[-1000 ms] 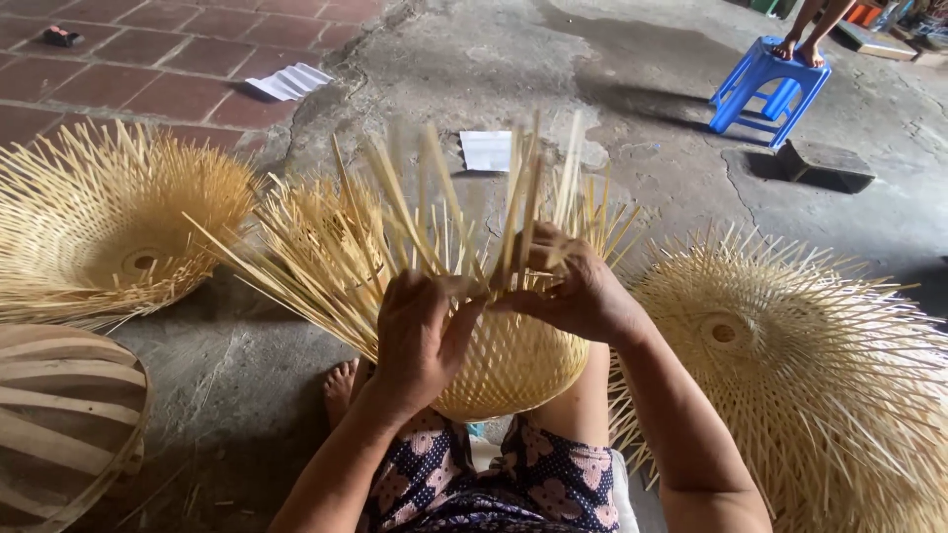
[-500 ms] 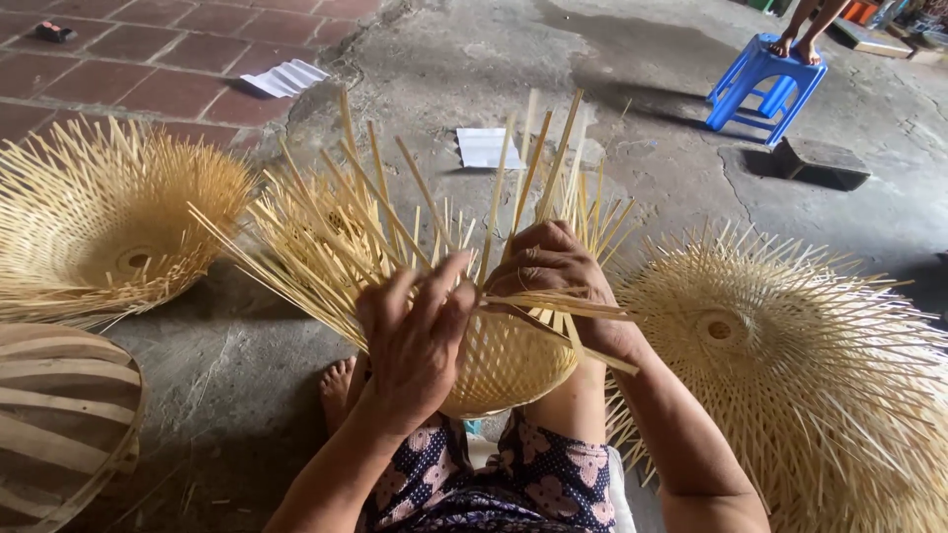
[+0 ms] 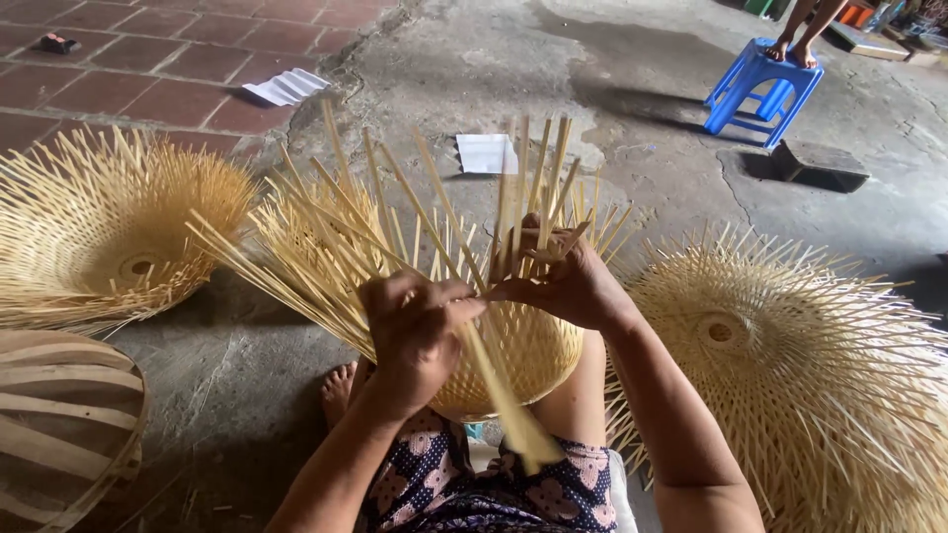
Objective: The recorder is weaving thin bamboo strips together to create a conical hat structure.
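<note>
Right now a half-woven bamboo basket [image 3: 513, 345] rests on the person's lap, loose strips fanning upward. Left hand [image 3: 415, 331] pinches one long strip [image 3: 499, 390]; right hand [image 3: 563, 281] curls around upright strips. Similar unfinished baskets [image 3: 109, 232] lie on the concrete floor [image 3: 642, 148] either side.

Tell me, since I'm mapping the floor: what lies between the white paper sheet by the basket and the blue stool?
In the head view, only bare cracked concrete floor lies between the white paper sheet and the blue stool; nothing stands there.
</note>
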